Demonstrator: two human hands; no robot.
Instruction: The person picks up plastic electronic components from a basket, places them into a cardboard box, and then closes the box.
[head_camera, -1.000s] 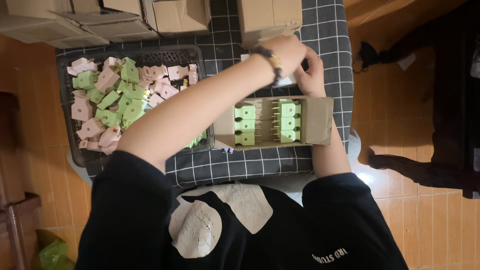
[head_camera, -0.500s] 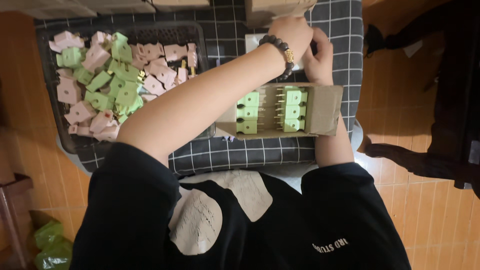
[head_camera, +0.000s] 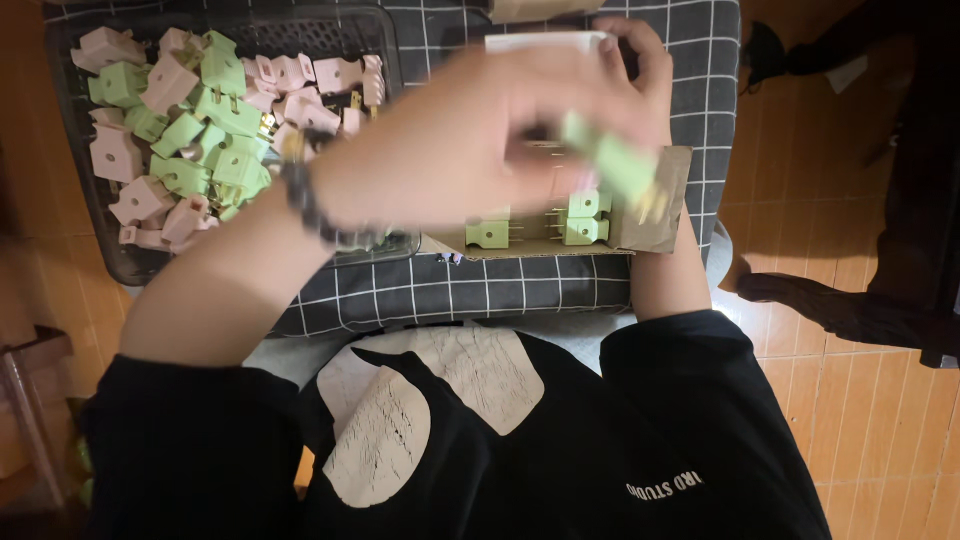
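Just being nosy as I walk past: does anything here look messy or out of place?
Nothing looks spilled or broken. The pink and green plugs lie jumbled in the black tray, while those in the cardboard box sit in neat rows. The left hand is blurred, with a green plug.

- Black mesh tray (head_camera: 70, 215): one, holding a heap of green and pink plugs too tangled for an exact count.
- Cardboard box (head_camera: 668, 200): one.
- Green plugs (head_camera: 585, 203) visible in box: three.
- Blurred green plug (head_camera: 620, 165) in hand: one.

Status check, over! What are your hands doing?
Left hand carrying a green plug over the cardboard box. Right hand at the box's far side. Nothing blocking.
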